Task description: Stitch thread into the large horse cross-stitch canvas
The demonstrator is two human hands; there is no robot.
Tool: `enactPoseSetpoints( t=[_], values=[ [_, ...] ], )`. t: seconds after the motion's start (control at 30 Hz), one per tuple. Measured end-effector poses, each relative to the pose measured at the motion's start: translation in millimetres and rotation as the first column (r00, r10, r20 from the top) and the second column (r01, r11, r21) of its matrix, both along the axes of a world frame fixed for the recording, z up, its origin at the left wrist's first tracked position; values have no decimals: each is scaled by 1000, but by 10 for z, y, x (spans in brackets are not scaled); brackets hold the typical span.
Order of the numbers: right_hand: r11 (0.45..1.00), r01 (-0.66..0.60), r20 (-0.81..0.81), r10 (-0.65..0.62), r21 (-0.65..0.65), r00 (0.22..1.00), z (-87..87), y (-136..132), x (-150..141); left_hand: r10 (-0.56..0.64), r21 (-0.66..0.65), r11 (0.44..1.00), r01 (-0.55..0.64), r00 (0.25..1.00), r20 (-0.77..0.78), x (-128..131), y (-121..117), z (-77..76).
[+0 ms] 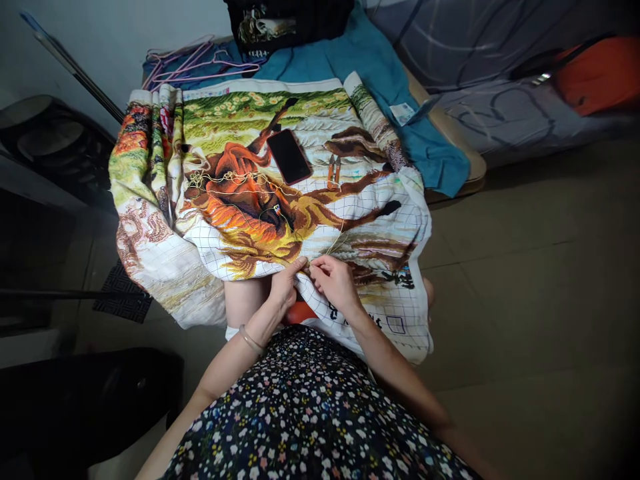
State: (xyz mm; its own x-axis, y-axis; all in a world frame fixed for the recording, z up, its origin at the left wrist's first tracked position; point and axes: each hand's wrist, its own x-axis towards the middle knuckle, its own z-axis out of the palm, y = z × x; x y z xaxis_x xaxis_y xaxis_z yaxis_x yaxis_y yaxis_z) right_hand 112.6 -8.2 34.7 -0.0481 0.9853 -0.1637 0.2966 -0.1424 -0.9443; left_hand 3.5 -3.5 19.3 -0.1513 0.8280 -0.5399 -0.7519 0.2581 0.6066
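Observation:
A large cross-stitch cloth (240, 257) with a printed grid and a stitched horse picture lies across my lap and the bed's edge. My left hand (286, 283) is closed on its near edge, thumb on top. Close beside it, my right hand (333, 280) pinches at the cloth, with pale yellow embroidery thread (343, 230) looping up from its fingertips. Any needle there is too small to make out. A tangle of yellow thread (197, 179) rests on the picture. Beyond the hands lie a dark-screened phone (289, 157) and small orange thread snips (334, 172).
Rolled cloth (137, 133) bunches at the left, and another roll (373, 120) lies at the right. Pink hangers (200, 65) and a black printed bag (290, 27) sit behind on the blue sheet (330, 57). An orange bag (600, 77) is at far right.

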Motion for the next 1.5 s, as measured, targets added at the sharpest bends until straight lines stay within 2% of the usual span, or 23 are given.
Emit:
enactPoseSetpoints(
  t=[0.23,0.5,0.7,0.8,0.87,1.0,1.07,1.13,1.2,1.3,1.33,1.4,1.47,1.5],
  values=[
    [996,87,-173,-91,-32,981,-140,22,-43,30,-2,1000,-30,997,-65,12,38,38],
    [980,193,-144,-185,47,972,-212,-17,-134,36,-55,998,-42,993,-116,4,58,17],
    [964,261,-167,-249,51,954,-219,-43,-203,25,-59,998,-32,994,-108,4,56,29],
    [953,302,-198,-294,12,935,-174,-21,-202,21,-41,999,-24,998,-61,14,30,54],
    [958,287,-201,-278,15,939,-127,8,-182,13,-24,1000,-14,1000,-27,18,4,60],
    [989,108,-58,-102,100,993,-34,80,-146,5,9,1000,-5,1000,-1,14,-40,40],
    [996,37,-2,-37,82,999,26,116,-119,-16,9,1000,16,1000,-3,7,-46,25],
    [998,45,-39,-43,49,998,132,157,-29,-16,15,1000,16,1000,-13,-3,-46,14],
    [989,143,-190,-132,49,973,306,208,178,5,38,999,-5,1000,-15,-13,-43,8],
    [926,357,-506,-250,125,826,665,287,695,24,69,997,-24,1000,-5,-19,-43,-3],
    [881,432,-583,-251,193,773,786,306,880,24,69,997,-23,1000,-3,-17,-44,-7],
    [756,562,-699,-201,335,686,972,324,1173,27,58,998,-27,1000,-3,-8,-47,-16],
    [643,644,-731,-187,413,656,1034,314,1277,35,49,998,-35,999,-1,6,-51,-24],
    [627,655,-719,-209,422,663,1008,300,1248,41,47,998,-41,999,-1,12,-54,-27]
  ],
)
